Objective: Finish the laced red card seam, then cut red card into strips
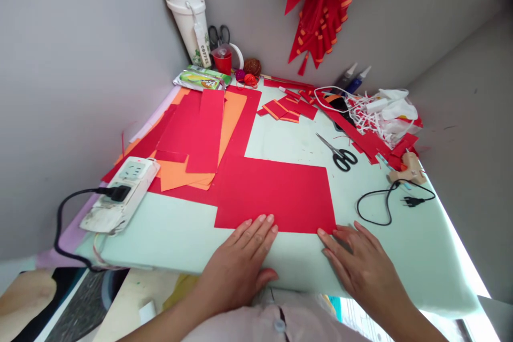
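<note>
A red paper sheet (276,192) lies on the table before me, its left part overlapping other red paper. My left hand (242,262) rests flat on the sheet's near edge, fingers stretched out together and thumb apart. At the near right corner, my right hand (358,259) touches the paper with its fingertips; its fingers are spread, and nothing is gripped in it. To the left lies a pile of red paper pieces (180,133) and orange paper (182,177). Scissors (340,157) with black handles lie beyond the sheet's right end.
A power strip (122,192) with a plugged-in black cable sits at left. At right are a glue gun (409,168), its cord (388,203) and white paper shreds (380,117). A coffee tumbler (188,26) stands at back; red paper decorations (324,10) hang on the wall.
</note>
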